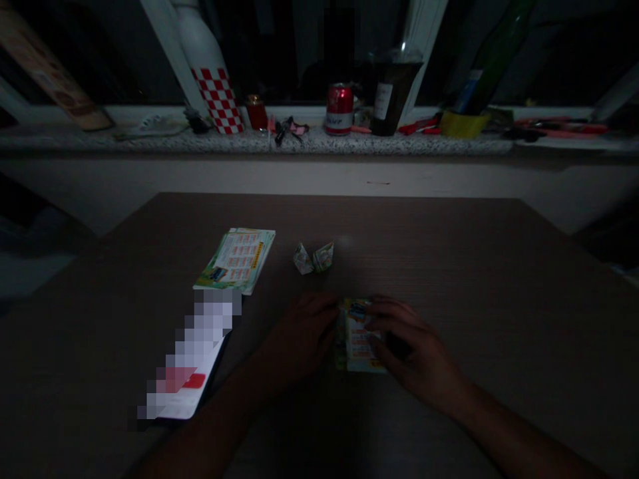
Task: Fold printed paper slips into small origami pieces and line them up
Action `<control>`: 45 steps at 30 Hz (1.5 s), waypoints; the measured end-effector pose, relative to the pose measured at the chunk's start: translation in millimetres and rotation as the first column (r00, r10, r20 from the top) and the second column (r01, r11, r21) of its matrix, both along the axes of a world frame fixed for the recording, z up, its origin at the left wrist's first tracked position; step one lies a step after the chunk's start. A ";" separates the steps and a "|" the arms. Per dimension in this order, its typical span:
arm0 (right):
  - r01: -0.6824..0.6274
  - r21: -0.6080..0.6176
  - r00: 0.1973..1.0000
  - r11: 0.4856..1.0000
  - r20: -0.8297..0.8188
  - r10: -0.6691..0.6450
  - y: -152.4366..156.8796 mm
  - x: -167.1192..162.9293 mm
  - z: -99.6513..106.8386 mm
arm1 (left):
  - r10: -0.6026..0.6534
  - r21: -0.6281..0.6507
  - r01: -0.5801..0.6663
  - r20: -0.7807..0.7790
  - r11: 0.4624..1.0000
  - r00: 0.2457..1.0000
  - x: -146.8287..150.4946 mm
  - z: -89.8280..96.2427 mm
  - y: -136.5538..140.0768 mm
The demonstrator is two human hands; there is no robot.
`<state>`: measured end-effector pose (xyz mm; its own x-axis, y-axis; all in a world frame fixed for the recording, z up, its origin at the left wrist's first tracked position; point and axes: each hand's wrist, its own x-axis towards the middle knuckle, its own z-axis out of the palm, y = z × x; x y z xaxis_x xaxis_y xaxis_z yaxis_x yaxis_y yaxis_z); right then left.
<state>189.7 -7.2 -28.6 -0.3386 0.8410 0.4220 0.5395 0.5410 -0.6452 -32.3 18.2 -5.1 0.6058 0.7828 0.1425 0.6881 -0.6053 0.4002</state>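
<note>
A printed paper card (362, 342) with a green border and calendar-like rows lies between my hands on the table. My left hand (312, 329) is closed at the card's left edge, its fingertips dim in the shadow. From the other side my right hand (409, 342) grips the card's right part, with curled fingers over its top and the thumb lower down. Just beyond my hands sit two small folded paper pieces (323, 257), close together. A stack of similar printed cards (239, 259) rests to the left.
A lit phone (187, 392) lies left of my left forearm. Along the windowsill (309, 143) stand a white bottle with red checks (218, 93), a red can (339, 110), a dark plastic cup (392, 100) and a green bottle (492, 56). The room is dark.
</note>
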 end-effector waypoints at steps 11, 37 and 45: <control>-0.038 0.043 0.989 0.998 0.143 0.032 1.6 1.1 0.5 | 0.021 -0.030 -0.019 0.040 0.999 0.999 3.0 -6.5 1.4; -0.052 0.041 0.985 0.998 0.166 0.044 4.4 1.2 -4.1 | 0.227 -0.058 -0.223 0.071 0.973 0.971 7.4 -20.0 1.3; -0.059 0.039 0.984 0.997 0.171 0.052 4.4 1.2 -5.3 | 0.228 -0.054 -0.225 0.066 0.973 0.971 6.8 -18.4 0.2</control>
<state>190.8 -2.7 -33.8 -0.4543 0.8008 0.3903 0.6076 0.5990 -0.5215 -25.5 18.4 -23.4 0.4017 0.9051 0.1395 0.7736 -0.4169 0.4773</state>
